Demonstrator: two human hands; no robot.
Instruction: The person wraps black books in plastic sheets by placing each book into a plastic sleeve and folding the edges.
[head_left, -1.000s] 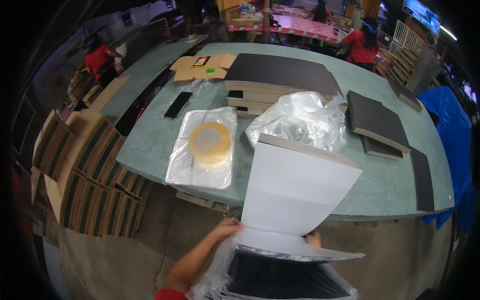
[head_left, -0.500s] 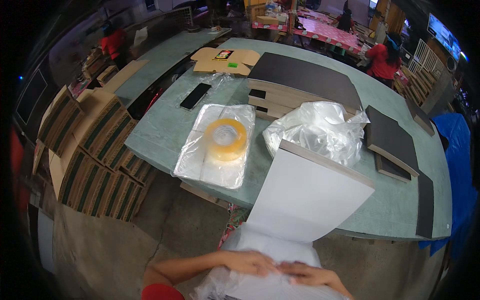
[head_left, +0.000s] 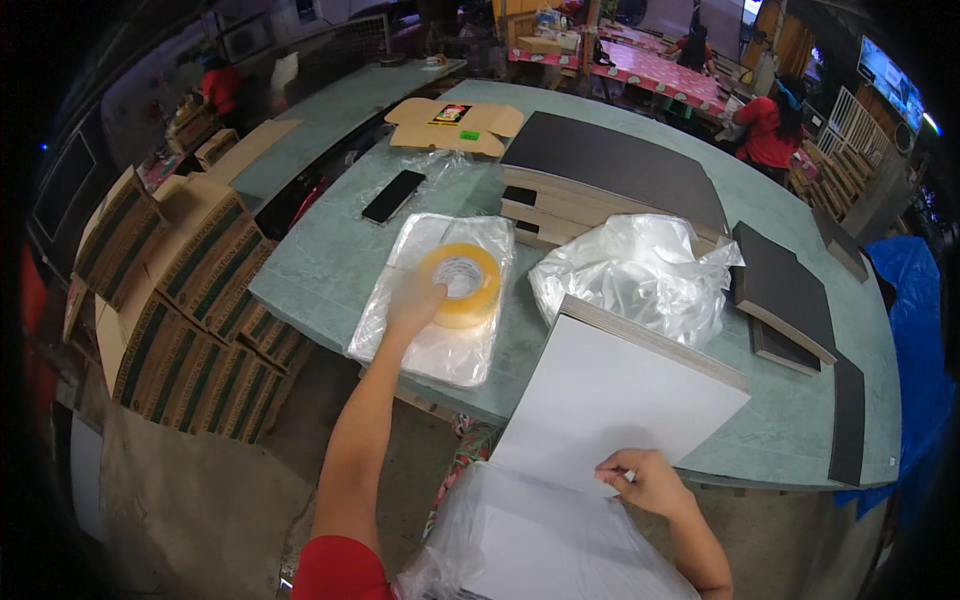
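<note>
My left hand (head_left: 412, 302) is stretched out to a roll of yellowish clear tape (head_left: 480, 296). Its fingers close on the roll's left side, a fingertip at the core; part of the hand is blurred. Beneath the roll lies a flat pack of clear plastic bags (head_left: 388, 345). A stack of white boards (head_left: 590, 390) leans from my lap against the table edge. Clear plastic film (head_left: 530, 530) wraps its lower part. Over the boards, close to the film's edge, my right hand (head_left: 648, 482) has its fingertips pinched together; what they hold, if anything, is too small to name.
On the green table (head_left: 320, 250) are a phone (head_left: 393, 196), a flattened cardboard box (head_left: 470, 125), stacked dark boards (head_left: 610, 160), a crumpled plastic bag (head_left: 635, 275) and more dark boards (head_left: 780, 285) at right. Cartons (head_left: 190, 330) stand at left. People in red work farther off.
Both hands were together on the plastic-wrapped boards. The left has moved forward and left to the tape roll; the right has moved up and right, fingers now pinched.
</note>
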